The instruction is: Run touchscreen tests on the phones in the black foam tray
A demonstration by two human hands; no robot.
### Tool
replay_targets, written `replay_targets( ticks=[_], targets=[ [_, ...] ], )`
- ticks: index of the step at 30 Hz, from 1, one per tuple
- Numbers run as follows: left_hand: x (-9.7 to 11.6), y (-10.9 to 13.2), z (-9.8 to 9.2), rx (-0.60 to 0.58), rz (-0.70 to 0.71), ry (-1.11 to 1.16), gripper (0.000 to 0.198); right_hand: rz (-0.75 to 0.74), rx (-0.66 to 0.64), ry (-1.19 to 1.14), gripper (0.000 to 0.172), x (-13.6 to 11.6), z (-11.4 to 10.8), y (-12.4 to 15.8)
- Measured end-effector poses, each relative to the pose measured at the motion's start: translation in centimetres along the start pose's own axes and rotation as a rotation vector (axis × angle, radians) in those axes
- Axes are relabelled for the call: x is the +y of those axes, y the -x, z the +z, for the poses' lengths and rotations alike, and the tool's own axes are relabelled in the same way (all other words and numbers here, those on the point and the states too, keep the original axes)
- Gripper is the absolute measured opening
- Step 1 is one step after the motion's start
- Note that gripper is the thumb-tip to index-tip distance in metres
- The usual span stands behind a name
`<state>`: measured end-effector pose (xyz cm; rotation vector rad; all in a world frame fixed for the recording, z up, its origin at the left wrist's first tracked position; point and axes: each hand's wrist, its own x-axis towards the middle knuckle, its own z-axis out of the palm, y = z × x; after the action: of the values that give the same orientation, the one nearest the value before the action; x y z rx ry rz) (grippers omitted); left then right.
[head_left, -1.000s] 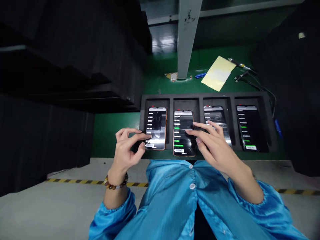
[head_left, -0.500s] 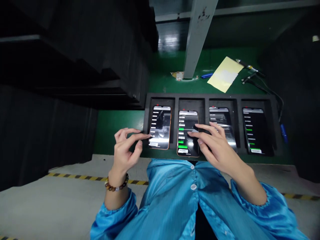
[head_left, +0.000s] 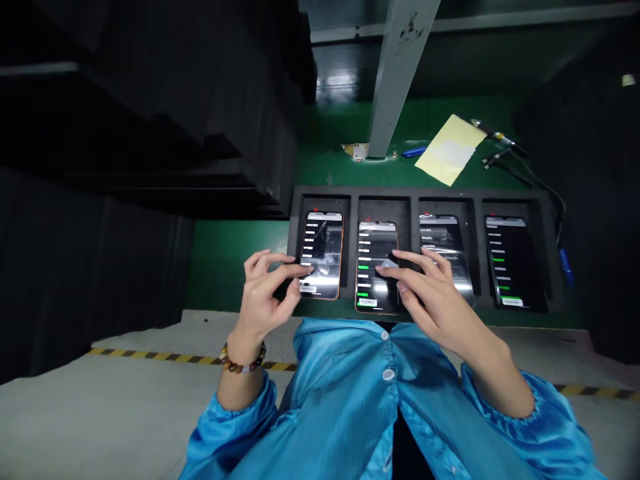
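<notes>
The right hand (head_left: 430,290) hides part of the third phone from the left (head_left: 443,230), toward its seven o'clock. Screen lettering (head_left: 309,240) (green lines (head_left: 363,267) included) is too small to read; at nine o'clock, black stacks (head_left: 65,280) run past the edge.

1. I have the left hand (head_left: 270,290) palm down, fingers loosely parted, its left index finger (head_left: 293,272) stretched inward toward the opposite hand.
2. The left thumb (head_left: 287,303) sits on the body side of that finger, tips apart; the other left fingers (head_left: 273,258) bend on its far side.
3. My right hand (head_left: 433,293) faces it, palm down and unclenched, the right index finger (head_left: 400,273) pointing inward.
4. The right thumb (head_left: 411,300) lies bodyward of it, the other right fingers (head_left: 415,259) farther out.
5. Behind the hands, my left forearm (head_left: 239,390) runs steeply back; the right forearm (head_left: 507,383) slants outward.
</notes>
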<state>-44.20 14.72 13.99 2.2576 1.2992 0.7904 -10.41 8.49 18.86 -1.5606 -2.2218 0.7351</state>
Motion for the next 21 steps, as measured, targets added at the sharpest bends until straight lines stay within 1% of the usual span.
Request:
replay_targets(
  ticks=[4, 11, 14, 17, 21],
  targets=[
    [0.3, 0.7, -0.1, 0.011, 0.052, 0.033, 0.021, 0.016, 0.005, -0.007, 0.041, 0.4, 0.0, -0.1],
    [0.2, 1.6, 0.0, 0.017, 0.04, 0.07, 0.024, 0.008, 0.011, 0.006, 0.039, 0.7, -0.2, -0.4],
    [-0.3, 1.6, 0.1, 0.068, 0.031, 0.063, 0.026, 0.018, 0.012, 0.001, 0.039, 0.7, -0.1, -0.5],
    [-0.7, 1.3, 0.1, 0.126, -0.012, 0.03, 0.028, 0.033, 0.017, -0.005, 0.039, 0.7, 0.0, -0.5],
    [-0.8, 0.9, -0.2, 0.14, -0.042, -0.006, 0.03, 0.039, 0.032, -0.002, 0.039, 0.9, 0.2, -0.6]
  ],
)
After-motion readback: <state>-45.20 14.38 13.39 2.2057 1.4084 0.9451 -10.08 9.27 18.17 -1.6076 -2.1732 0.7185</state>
